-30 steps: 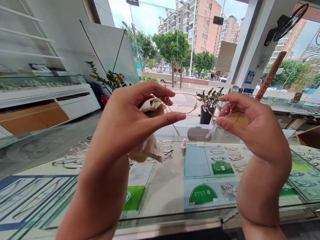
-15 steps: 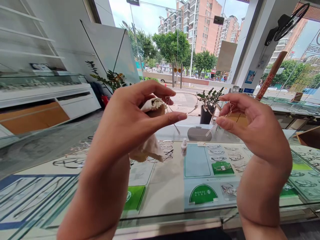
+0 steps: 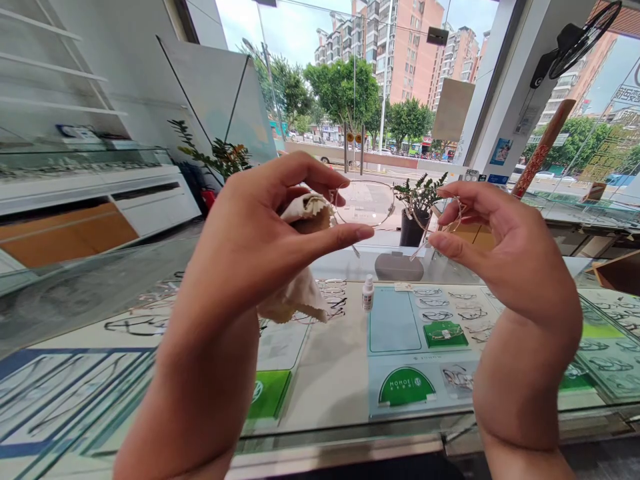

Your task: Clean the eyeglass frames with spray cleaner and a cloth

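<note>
A pair of thin-rimmed eyeglasses [image 3: 391, 209] is held up in front of me, with clear lenses and slim temples pointing downward. My left hand [image 3: 255, 233] grips its left end between thumb and fingers. Tucked in that same hand is a pale cleaning cloth [image 3: 301, 295] with zigzag edges, hanging below the palm. My right hand [image 3: 510, 243] pinches the right end of the frame, its fingers covering part of that side. Beneath the glasses, a small white spray bottle [image 3: 368, 295] stands upright on the glass counter.
Under the glass counter [image 3: 330, 387] lie rows of eyeglass frames [image 3: 435, 315] and green display cards [image 3: 407, 388]. A grey oval case [image 3: 399, 267] rests behind the bottle. Farther back are a potted plant [image 3: 413, 227] and a glass door [image 3: 355, 150]. A wall fan [image 3: 575, 43] hangs at upper right.
The glasses and both hands have shifted only very slightly, with the left lens a touch higher. Both grips stay the same.
</note>
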Demonstrator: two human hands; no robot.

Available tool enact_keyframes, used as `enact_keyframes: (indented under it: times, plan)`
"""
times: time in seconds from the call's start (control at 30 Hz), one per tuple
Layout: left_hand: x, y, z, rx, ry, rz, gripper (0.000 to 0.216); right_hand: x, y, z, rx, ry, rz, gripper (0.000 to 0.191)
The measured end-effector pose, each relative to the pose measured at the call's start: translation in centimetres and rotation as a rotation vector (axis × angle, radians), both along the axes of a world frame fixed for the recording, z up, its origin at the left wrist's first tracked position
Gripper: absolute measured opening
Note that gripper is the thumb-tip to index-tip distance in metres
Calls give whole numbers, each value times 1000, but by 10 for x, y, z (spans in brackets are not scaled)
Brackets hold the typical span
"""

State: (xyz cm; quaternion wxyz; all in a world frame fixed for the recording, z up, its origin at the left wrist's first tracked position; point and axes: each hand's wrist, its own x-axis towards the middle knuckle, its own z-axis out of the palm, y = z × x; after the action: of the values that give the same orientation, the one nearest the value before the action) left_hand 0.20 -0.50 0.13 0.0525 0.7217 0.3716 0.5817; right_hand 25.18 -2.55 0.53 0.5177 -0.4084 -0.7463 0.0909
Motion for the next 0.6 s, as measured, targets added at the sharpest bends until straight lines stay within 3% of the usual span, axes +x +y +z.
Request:
enact_keyframes:
  times: [0.43,0.6]
  plan:
    - [1,-3,1,-6,-8,11,42,-3,4,-3,0,24,-11,45]
    - [1,-4,3,-1,4,49,43,-3,5,-3,-3,10,-9,39]
